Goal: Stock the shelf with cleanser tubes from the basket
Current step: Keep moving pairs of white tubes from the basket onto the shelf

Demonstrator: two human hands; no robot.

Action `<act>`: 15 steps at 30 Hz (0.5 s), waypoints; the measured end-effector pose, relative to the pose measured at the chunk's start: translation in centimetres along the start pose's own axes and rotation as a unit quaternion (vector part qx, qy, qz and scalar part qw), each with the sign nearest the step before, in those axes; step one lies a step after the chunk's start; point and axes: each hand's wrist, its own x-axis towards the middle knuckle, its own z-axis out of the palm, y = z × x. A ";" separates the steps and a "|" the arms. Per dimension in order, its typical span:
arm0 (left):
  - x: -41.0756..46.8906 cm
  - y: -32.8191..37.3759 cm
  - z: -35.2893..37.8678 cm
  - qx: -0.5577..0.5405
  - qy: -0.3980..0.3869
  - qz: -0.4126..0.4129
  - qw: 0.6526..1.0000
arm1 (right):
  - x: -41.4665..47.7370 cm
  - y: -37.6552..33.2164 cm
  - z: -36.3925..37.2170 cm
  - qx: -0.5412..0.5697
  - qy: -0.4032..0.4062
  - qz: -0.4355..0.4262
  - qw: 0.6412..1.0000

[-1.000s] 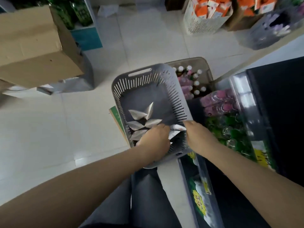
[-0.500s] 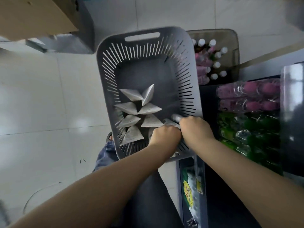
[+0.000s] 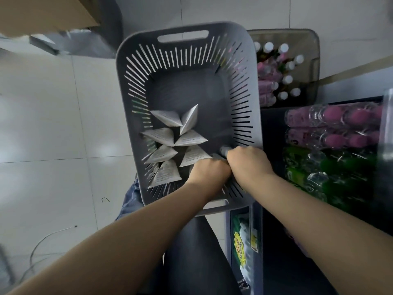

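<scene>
White plastic cleanser tubes (image 3: 168, 118) look light and squashy, best gripped mid-body; left hand (image 3: 209, 173) and right hand (image 3: 248, 165) each clutch one.

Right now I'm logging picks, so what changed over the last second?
The left hand slid right off the loose white crimped tubes to meet the right hand, which now grips one grey-capped tube. The grey slotted plastic basket and the loose tubes stayed put.

grey basket (image 3: 187, 58) with slit-patterned walls; silver-white tubes (image 3: 168, 118) with fine dark print; pink bottles (image 3: 331, 116), green bottles (image 3: 308, 169), dark shelf (image 3: 274, 124); pale tiled floor (image 3: 53, 113); brown cardboard box (image 3: 42, 11).
</scene>
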 end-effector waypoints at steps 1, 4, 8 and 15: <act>0.0 -0.1 0.0 0.004 0.000 0.002 1.000 | 0.0 0.0 -0.1 0.004 0.000 0.001 1.000; -0.3 -0.1 -0.6 0.013 -0.001 0.014 1.000 | -0.2 0.1 -0.7 0.018 0.007 0.011 1.000; -1.5 0.4 -1.9 0.012 0.017 0.027 0.999 | -1.4 -0.1 -2.5 0.031 0.014 0.049 0.998; -5.1 0.7 -6.5 0.058 0.061 0.070 0.994 | -5.8 -1.1 -7.0 0.069 0.052 0.101 0.991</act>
